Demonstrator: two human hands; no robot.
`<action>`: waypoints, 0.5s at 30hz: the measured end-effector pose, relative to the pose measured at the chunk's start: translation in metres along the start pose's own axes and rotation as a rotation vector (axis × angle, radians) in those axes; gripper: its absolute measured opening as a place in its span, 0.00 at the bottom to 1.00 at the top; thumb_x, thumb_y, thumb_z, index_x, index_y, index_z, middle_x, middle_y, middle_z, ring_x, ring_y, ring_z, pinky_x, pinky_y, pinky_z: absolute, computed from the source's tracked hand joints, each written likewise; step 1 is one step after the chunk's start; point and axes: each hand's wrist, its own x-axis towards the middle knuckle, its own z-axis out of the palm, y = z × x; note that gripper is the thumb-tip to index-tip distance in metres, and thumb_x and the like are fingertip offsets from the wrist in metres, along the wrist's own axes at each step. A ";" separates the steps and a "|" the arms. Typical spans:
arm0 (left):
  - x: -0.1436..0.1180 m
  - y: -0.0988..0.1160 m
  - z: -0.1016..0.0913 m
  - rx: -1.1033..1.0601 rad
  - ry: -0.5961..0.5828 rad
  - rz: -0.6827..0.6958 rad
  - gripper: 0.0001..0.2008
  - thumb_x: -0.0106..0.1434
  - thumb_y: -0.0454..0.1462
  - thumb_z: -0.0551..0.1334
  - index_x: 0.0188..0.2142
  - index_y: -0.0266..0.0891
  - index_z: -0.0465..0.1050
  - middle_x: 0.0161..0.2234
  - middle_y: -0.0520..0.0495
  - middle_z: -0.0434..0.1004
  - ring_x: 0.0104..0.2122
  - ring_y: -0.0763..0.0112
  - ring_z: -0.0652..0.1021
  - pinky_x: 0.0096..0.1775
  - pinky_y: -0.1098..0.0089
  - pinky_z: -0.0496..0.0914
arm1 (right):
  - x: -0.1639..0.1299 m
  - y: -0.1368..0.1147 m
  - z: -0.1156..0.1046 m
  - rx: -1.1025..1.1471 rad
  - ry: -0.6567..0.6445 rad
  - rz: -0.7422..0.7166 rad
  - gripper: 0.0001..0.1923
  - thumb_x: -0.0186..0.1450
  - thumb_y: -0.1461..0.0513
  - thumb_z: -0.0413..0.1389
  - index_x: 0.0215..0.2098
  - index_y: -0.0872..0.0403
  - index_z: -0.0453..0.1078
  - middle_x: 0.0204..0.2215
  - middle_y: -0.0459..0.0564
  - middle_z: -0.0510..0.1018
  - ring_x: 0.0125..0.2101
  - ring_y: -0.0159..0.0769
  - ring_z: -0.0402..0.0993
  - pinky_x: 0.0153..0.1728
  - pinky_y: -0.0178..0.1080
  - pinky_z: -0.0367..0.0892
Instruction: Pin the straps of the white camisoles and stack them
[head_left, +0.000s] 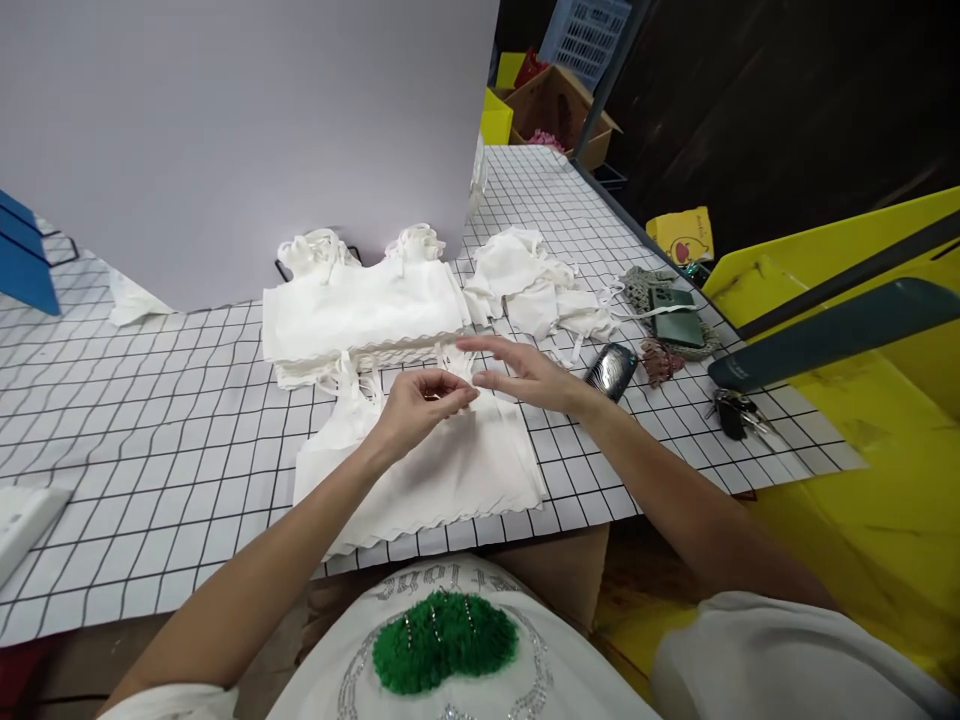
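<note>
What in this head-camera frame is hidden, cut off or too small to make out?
- Whatever the left hand pinches: hidden by its curled fingers.
- Top of the white garment: covered by both hands; right hand hovers open.
- Folded stack: count of pieces unclear.
- Keys: too small.
- Blue object: cut off at left edge.

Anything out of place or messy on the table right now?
Mostly tidy: the folded stack sits square, and the left hand pinches the flat white garment. The odd spot is the crumpled white pile to the right, its straps trailing loose towards the keys and dark case.
</note>
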 end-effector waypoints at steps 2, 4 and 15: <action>-0.002 0.002 -0.001 0.053 -0.002 0.030 0.12 0.54 0.44 0.74 0.29 0.37 0.81 0.25 0.48 0.79 0.26 0.73 0.75 0.28 0.73 0.68 | -0.001 -0.002 0.005 0.102 -0.206 -0.005 0.19 0.67 0.51 0.59 0.53 0.50 0.75 0.48 0.51 0.80 0.51 0.39 0.74 0.53 0.46 0.69; -0.004 0.001 -0.001 0.063 -0.001 0.037 0.13 0.54 0.44 0.74 0.29 0.37 0.81 0.26 0.47 0.80 0.27 0.72 0.76 0.29 0.72 0.69 | 0.000 0.000 0.010 0.174 -0.258 0.033 0.18 0.67 0.50 0.59 0.47 0.53 0.78 0.41 0.51 0.82 0.43 0.38 0.77 0.47 0.43 0.71; -0.007 -0.012 -0.007 0.102 0.117 0.056 0.11 0.61 0.44 0.68 0.33 0.37 0.79 0.30 0.47 0.80 0.29 0.70 0.77 0.32 0.70 0.72 | 0.003 0.015 0.030 0.145 0.097 0.045 0.14 0.59 0.52 0.66 0.30 0.54 0.80 0.24 0.47 0.79 0.28 0.33 0.73 0.33 0.38 0.67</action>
